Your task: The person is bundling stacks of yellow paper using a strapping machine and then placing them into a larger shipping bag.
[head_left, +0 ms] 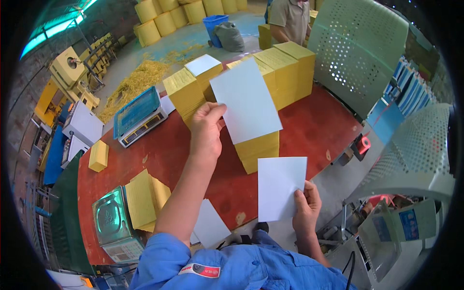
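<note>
My left hand (209,128) pinches the left edge of a white sheet (246,104) between thumb and fingers. That sheet is tilted and lies over or just above a yellow paper stack (258,153); whether they touch I cannot tell. Nearer my body, my right hand (308,205) grips another white sheet (279,186) by its lower right side, past the red table's (297,123) front edge. More tall yellow paper stacks (295,79) stand behind the raised sheet. At the back left, one stack carries a white sheet (203,64) on top.
On the table's left are a blue-topped scale (140,116), a small yellow block (98,157), a metal tin (113,220) and yellow paper (141,203) beside it. Loose white sheets (211,224) lie near my left arm. Perforated chairs (357,53) flank the right. A person (288,21) stands beyond.
</note>
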Available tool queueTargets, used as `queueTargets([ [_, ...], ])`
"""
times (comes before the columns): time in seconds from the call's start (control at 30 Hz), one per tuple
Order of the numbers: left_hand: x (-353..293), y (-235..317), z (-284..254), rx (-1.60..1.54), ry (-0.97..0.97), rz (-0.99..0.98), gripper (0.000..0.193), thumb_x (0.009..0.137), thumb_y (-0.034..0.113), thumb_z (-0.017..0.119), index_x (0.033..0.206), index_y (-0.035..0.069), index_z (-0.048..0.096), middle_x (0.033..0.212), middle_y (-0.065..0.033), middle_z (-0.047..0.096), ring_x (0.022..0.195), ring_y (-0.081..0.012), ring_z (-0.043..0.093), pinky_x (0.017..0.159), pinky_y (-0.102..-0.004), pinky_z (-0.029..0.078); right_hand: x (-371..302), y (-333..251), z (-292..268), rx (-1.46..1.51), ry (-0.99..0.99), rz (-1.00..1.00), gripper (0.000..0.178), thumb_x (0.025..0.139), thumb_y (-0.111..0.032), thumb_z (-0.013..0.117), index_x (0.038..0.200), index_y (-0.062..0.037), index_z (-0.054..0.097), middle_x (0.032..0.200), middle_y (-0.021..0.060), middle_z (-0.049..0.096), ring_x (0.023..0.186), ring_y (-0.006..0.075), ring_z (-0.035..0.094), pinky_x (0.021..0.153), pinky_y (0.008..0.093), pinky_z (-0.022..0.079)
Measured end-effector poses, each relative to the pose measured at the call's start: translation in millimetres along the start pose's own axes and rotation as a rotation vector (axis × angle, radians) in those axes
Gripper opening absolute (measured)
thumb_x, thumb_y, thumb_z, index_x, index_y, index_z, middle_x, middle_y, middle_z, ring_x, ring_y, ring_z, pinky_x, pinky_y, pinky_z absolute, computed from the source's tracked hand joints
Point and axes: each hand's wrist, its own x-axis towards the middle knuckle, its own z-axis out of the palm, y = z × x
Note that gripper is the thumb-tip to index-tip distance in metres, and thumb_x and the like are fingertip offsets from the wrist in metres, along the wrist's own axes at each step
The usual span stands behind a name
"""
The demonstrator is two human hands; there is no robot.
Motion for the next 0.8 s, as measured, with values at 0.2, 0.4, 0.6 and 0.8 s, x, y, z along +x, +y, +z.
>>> queueTargets([
  [0.2, 41, -60, -15, 0.378, 0.203, 0.089, 0.011, 0.081, 0.005, 0.061, 0.072, 0.003, 0.055, 0.111, -0.0116, 0.059, 0.097, -0.0163, 0.055, 0.087, -0.0302, 0.043, 61, -8, -5, 0.260, -0.080, 0.105, 0.011, 0.093, -0.005, 0.057, 0.102, 0.0002, 0.059, 0.093, 0.0051, 0.066, 0.083, 0.0087, 0.059, 0.076, 0.0235, 0.046],
  [0.4, 51, -63, -21, 0.536, 0.195, 0.012, 0.019, 0.081, 0.008, 0.065, 0.067, 0.004, 0.054, 0.124, -0.0117, 0.055, 0.101, -0.0146, 0.054, 0.090, -0.0297, 0.042, 94, 3, -4, 0.366, -0.112, 0.195, 0.011, 0.094, -0.006, 0.056, 0.102, 0.0000, 0.059, 0.095, 0.0069, 0.066, 0.083, 0.0102, 0.061, 0.076, 0.0255, 0.049],
  [0.6, 47, -56, -24, 0.563, 0.163, -0.019, 0.021, 0.078, 0.013, 0.067, 0.070, 0.001, 0.053, 0.129, -0.0202, 0.051, 0.119, -0.0262, 0.049, 0.100, -0.0371, 0.038, 104, 11, -6, 0.384, -0.121, 0.257, 0.011, 0.094, -0.007, 0.056, 0.102, -0.0003, 0.058, 0.095, 0.0076, 0.066, 0.083, 0.0117, 0.063, 0.076, 0.0257, 0.050],
  [0.8, 38, -40, -4, 0.904, 0.227, 0.104, 0.024, 0.080, 0.014, 0.069, 0.095, -0.003, 0.061, 0.135, -0.0255, 0.046, 0.129, -0.0339, 0.043, 0.107, -0.0418, 0.036, 123, 18, -5, 0.350, -0.056, 0.272, 0.013, 0.097, -0.012, 0.049, 0.103, -0.0025, 0.055, 0.088, 0.0054, 0.065, 0.075, 0.0099, 0.062, 0.067, 0.0241, 0.051],
])
